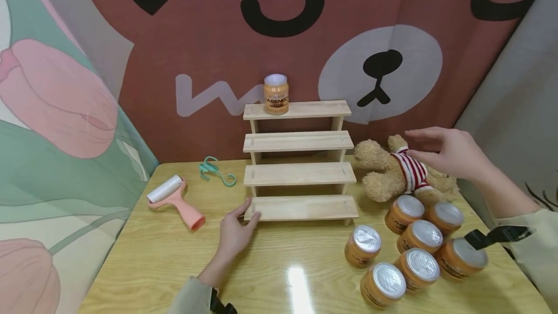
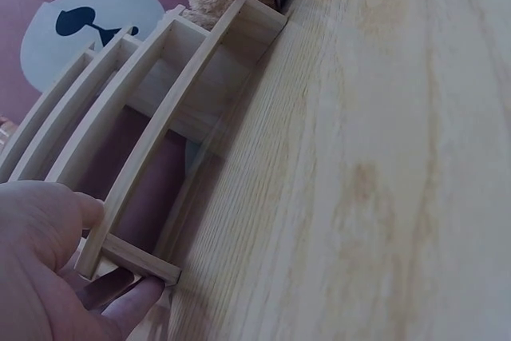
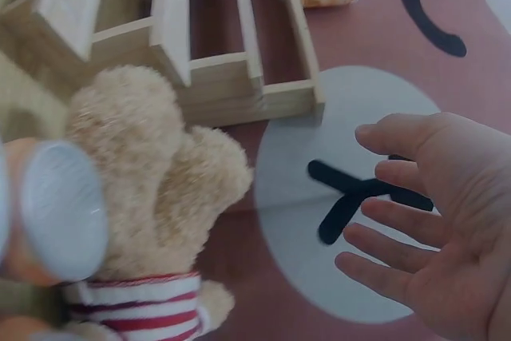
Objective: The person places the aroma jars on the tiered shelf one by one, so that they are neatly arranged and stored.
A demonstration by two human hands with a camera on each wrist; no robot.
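Observation:
A four-step wooden shelf point(image 1: 301, 173) stands at the back middle, one orange jar point(image 1: 276, 95) on its top step toward the left end. My left hand point(image 1: 235, 231) grips the left end of the lowest step; in the left wrist view the hand point(image 2: 48, 269) has its thumb on top and fingers beneath the board point(image 2: 160, 117). Held in the air above the teddy bear point(image 1: 414, 171), my right hand point(image 1: 453, 151) is empty. In the right wrist view its fingers are spread and slightly bent, the hand point(image 3: 447, 213) beside the bear point(image 3: 128, 173) in a striped shirt.
Several orange jars with silvery lids point(image 1: 389, 280) stand at the right front of the table point(image 1: 144, 265), close to the bear. On the left lie a pink-handled lint roller point(image 1: 180, 202) and a teal hook-shaped item point(image 1: 217, 171). A bear-print curtain point(image 1: 209, 47) hangs behind.

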